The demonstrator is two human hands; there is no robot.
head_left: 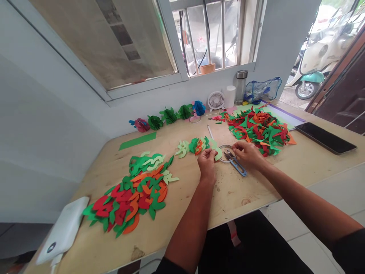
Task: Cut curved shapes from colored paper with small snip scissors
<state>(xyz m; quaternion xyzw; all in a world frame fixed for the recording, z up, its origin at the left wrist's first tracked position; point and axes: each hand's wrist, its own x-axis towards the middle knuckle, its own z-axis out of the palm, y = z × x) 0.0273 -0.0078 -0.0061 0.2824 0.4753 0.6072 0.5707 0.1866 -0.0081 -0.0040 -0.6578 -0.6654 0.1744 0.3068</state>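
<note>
Near the middle of the wooden table, my left hand point(207, 163) is closed on a pale green paper piece point(218, 153). My right hand point(245, 153) has its thumb and fingers pinched together at the right side of a round ring point(225, 147); what they hold is too small to make out. Blue-handled thread snips point(238, 168) lie between my hands, their blades over the ring. Just behind my left hand sit a folded green and orange paper shape point(199, 145) and a pale green one point(182, 148).
Cut paper shapes point(128, 198) are heaped at the left, paper scraps point(259, 127) at the right. A phone point(326, 137) lies far right, a white device point(65, 228) far left. Paper flowers point(169, 115), a small fan point(216, 101) and a bottle point(241, 85) line the wall.
</note>
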